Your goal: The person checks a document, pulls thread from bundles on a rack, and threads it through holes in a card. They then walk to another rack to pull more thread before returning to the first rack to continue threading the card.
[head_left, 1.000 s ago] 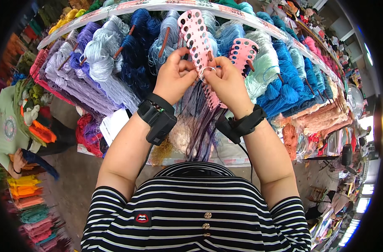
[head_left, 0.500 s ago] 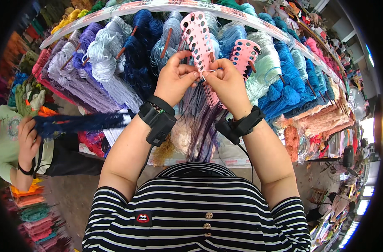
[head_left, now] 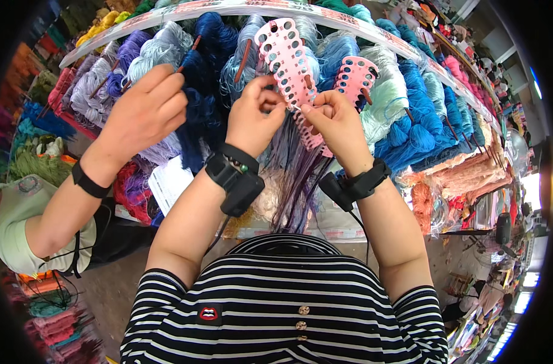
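Observation:
A long pink card with two rows of punched holes (head_left: 284, 51) lies over the hanging thread skeins, dark purple and grey strands (head_left: 288, 182) trailing from its lower part. At its left edge is my left hand (head_left: 252, 121), fingers curled and thumb closed in; what it grips is hidden. My right hand (head_left: 340, 124) pinches a thin white thread (head_left: 296, 108) between thumb and forefinger, over the card's right side. Just right of that hand rests a second pink card (head_left: 354, 76) with similar holes. Brown sticks show beside both cards.
Skeins in pale blue, navy (head_left: 197, 109), mint (head_left: 383, 91) and bright blue (head_left: 410, 133) hang along a curved white rail (head_left: 228, 8). From the left, a co-worker's hand (head_left: 146, 112) reaches over the skeins. A white sheet (head_left: 170, 184) lies below it.
The co-worker's arm has swung right and up to the rack; the dark blue skein it held now hangs there. My hands have shifted slightly, staying at the pink card.

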